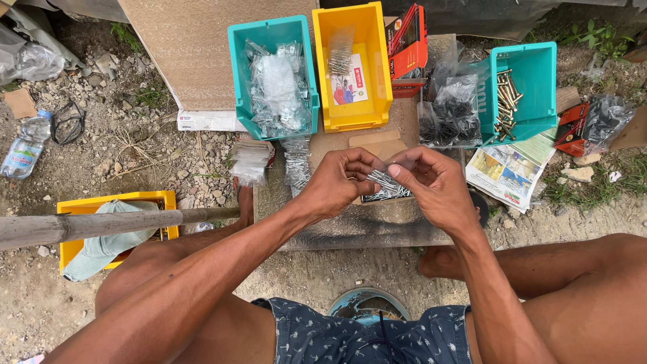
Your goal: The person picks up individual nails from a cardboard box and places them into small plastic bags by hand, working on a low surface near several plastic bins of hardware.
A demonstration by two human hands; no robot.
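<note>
The person sits on the ground with both hands held up over a low board. The left hand [335, 182] and the right hand [431, 183] meet in the middle, and their fingertips pinch a small bunch of silver nails [383, 179] between them. Both hands are closed on that bunch. More nails lie in a little pile [385, 195] just under the grip.

Far to the left of the grip lies one water bottle [23, 149]. Nearer, down and left, is a yellow bin [108, 200] with a grey-green cap [108, 244] in it, and a wooden pole [101, 225] crosses over it.

Just left of the hands lie two clear packets of nails [296, 162]. Up above the grip stand three bins in a row: a teal bin [271, 30] full of clear plastic bags, a yellow one [350, 20] with a packet and a card, and, further right, another teal one [536, 57] with brass-coloured screws. That makes two teal bins and two yellow bins. Between the last two sit a red box [408, 40] and dark bags of black screws [450, 111]. Right of the grip lies a picture leaflet [509, 172].

I think the nails could slip, because the bunch is thin and held only by fingertips. They would drop into the stones and be hard to find. A sharp tip could also poke a finger.
</note>
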